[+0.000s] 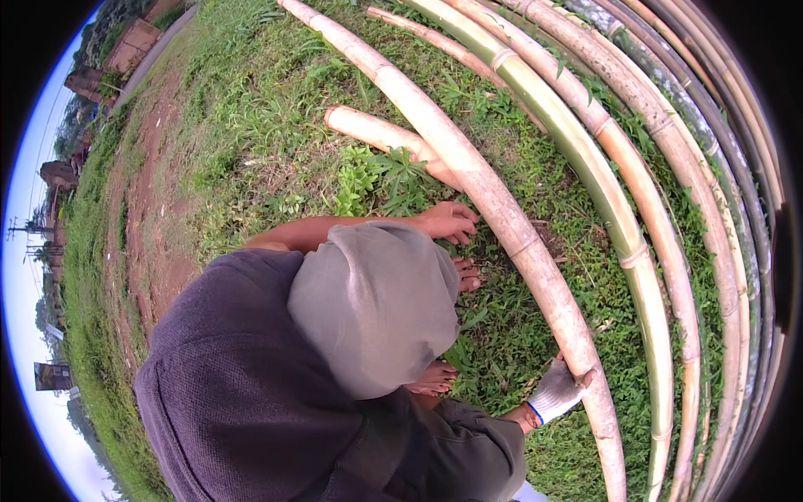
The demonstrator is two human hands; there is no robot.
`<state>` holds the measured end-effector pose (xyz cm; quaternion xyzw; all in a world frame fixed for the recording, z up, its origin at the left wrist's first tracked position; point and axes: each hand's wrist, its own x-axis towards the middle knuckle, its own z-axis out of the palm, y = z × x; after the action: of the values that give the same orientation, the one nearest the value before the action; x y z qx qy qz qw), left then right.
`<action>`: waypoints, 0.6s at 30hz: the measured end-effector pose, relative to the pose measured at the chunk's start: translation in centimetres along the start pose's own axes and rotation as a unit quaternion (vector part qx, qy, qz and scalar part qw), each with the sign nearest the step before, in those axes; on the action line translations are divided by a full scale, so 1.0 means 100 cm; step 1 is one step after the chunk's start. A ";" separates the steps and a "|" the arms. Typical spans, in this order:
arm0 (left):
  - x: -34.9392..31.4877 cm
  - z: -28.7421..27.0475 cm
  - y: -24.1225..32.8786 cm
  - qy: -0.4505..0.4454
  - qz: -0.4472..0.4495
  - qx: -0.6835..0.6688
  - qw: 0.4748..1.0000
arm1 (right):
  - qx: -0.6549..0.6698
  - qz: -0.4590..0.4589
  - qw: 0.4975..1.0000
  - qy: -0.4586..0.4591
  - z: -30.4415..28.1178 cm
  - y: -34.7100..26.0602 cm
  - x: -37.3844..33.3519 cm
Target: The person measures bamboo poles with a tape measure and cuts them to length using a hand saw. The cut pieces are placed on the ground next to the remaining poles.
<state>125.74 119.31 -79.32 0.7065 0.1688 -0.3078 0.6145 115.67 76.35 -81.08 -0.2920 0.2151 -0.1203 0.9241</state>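
Observation:
My right hand [558, 391], in a white knitted glove with a blue-edged cuff, is closed around the lower part of a long pale bamboo pole [468, 171]. The pole curves across the view from the top to the lower right. My left hand [450, 222] is bare, its fingers loosely bent and slightly apart, just left of the pole; I see nothing in it. A shorter bamboo piece [376, 128] lies above that hand, its right end meeting the long pole. My bare feet [468, 274] are on the grass between the hands, below my grey-clad knee [376, 309].
Several more bamboo poles lie to the right, the nearest a green and tan one [577, 134]. A thin brown stick [435, 38] lies at the top. Leafy weeds [389, 180] grow beside the short piece. A reddish dirt path [150, 201] runs along the left.

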 end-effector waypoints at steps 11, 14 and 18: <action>0.028 0.059 -0.003 0.009 0.285 0.447 0.848 | 0.063 0.098 0.991 0.064 -0.016 -0.018 0.044; 0.042 0.070 0.007 -0.025 0.281 0.485 0.828 | 0.037 0.061 0.993 0.096 -0.015 -0.004 0.051; 0.070 0.082 0.001 -0.017 0.252 0.531 0.809 | 0.062 0.063 0.993 0.074 -0.042 0.022 0.039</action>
<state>129.22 110.35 -84.22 0.9351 -0.2152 -0.1959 0.2021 117.35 74.70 -86.70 -0.2102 0.2928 -0.0966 0.9278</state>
